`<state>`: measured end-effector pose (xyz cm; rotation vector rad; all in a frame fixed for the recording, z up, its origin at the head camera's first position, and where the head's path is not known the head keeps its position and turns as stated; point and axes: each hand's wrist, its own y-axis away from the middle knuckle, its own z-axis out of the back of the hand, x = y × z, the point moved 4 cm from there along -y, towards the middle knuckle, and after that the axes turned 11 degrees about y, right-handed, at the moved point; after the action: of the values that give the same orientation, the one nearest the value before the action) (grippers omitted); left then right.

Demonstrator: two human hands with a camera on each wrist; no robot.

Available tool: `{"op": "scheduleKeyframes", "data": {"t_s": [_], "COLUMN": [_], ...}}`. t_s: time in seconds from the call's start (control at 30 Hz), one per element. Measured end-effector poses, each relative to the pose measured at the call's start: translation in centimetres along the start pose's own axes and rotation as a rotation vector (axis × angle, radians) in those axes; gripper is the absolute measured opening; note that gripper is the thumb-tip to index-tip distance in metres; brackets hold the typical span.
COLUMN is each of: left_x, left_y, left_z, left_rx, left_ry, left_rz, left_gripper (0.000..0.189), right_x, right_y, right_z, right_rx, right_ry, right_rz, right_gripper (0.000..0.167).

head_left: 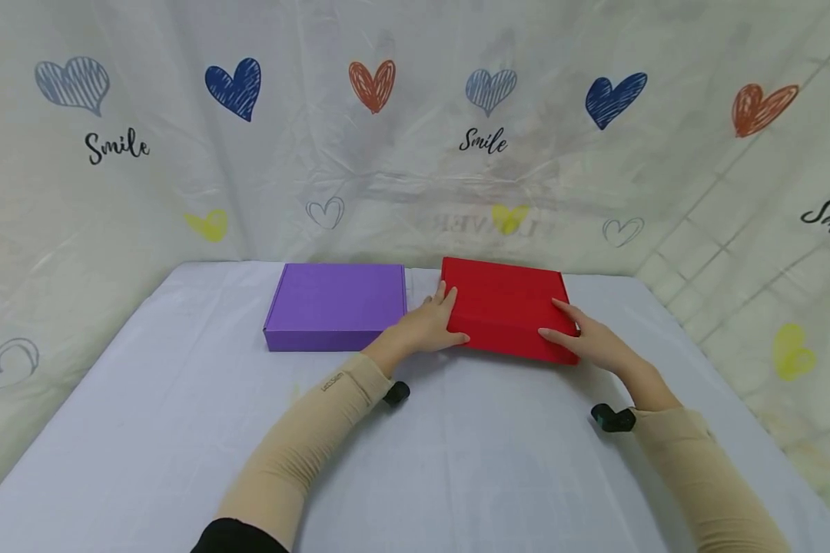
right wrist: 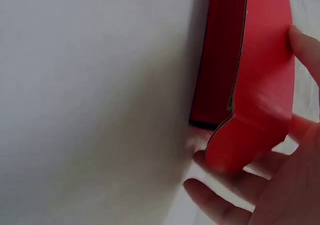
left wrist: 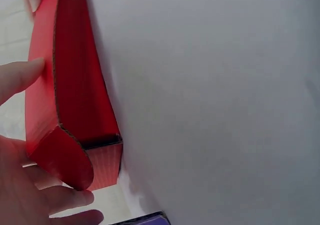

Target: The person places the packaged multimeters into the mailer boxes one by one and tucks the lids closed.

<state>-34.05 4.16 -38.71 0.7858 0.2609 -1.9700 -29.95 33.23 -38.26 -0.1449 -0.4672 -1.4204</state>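
Note:
A red cardboard box sits at the back of the table, right of the middle and turned slightly. My left hand holds its left side, thumb on the front and fingers along the side. On the opposite side, my right hand grips the right front corner. In the left wrist view the lid's front flap stands away from the box front, and a rounded side ear hangs by my fingers. The right wrist view shows the other ear in front of my fingers. The box's inside is hidden.
A purple cardboard box, lid down, lies just left of the red one. White cloth covers the table. Behind it hangs a pale curtain printed with hearts. Small black cameras sit at both wrists.

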Motion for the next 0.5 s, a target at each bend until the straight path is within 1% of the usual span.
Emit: {"op": "scheduleKeyframes", "data": {"t_s": [0.07,0.2,0.33,0.43,0.5], "left_x": [-0.2,-0.3,-0.5,-0.7,-0.9], "left_y": [0.0,-0.1,0.0,0.3,0.5], "left_z": [0.2,0.6,0.6,0.6,0.6], "left_rx": [0.010,0.030,0.080,0.121,0.130], "left_ry": [-0.003,-0.015,-0.037,-0.063,-0.083], "left_rz": [0.001,0.002,0.006,0.017,0.032], "left_gripper": [0.097,0.095,0.099,0.105,0.107], "right_x": [0.5,1.0,1.4,1.8,2.1], "right_y": [-0.2,-0.4,-0.4,-0.5,-0.6], "right_z": [0.0,-0.2,-0.3,-0.3,-0.1], "right_rx": [-0.004,-0.008,-0.006,0.007,0.014], "right_ry": [0.048,0.079,0.076,0.054,0.030], "right_rz": [-0.010,-0.008,-0.017,-0.025,-0.025], "right_gripper": [0.101,0.100,0.100,0.101,0.101]}}
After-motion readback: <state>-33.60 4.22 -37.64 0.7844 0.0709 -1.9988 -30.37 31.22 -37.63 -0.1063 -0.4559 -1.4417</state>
